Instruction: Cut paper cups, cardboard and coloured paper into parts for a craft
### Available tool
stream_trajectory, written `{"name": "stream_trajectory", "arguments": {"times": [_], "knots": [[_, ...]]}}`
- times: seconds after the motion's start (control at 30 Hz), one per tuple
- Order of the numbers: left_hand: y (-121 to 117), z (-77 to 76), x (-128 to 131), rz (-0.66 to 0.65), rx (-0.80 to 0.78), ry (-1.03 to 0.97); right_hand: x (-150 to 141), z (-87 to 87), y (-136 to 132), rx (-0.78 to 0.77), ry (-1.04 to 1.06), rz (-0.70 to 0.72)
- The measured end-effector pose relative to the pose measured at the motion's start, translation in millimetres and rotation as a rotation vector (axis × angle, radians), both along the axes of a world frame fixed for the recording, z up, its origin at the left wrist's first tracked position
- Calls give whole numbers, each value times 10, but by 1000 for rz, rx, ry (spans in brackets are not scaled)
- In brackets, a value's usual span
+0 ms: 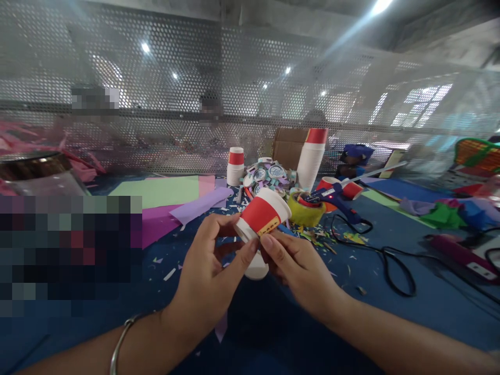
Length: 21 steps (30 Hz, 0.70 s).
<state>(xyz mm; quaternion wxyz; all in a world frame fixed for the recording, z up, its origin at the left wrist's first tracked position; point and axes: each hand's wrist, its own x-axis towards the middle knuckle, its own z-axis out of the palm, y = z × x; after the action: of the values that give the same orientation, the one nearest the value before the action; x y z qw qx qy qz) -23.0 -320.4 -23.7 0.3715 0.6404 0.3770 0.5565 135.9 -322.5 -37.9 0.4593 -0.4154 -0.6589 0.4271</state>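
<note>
Red-and-white paper cup (262,212), tilted between both hands (216,264)

No text legible, small dark characters on the yellow patch of the red-and-white paper cup (262,214), too small to read, faint pale marking on the body of the dark blue glue gun (330,193), likewise unreadable

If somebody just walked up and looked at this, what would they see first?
Probably the red and white paper cup, tilted between the left hand and the right hand in the middle. Behind it on the right stands a tall stack of cups, with a blue glue gun showing a tiny red light in front of it.
</note>
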Motion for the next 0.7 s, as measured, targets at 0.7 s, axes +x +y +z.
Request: {"name": "stream_trajectory", "arguments": {"times": [0.7], "knots": [[29, 82, 42, -82, -237, -169, 22, 23, 8, 12, -24, 4]]}}
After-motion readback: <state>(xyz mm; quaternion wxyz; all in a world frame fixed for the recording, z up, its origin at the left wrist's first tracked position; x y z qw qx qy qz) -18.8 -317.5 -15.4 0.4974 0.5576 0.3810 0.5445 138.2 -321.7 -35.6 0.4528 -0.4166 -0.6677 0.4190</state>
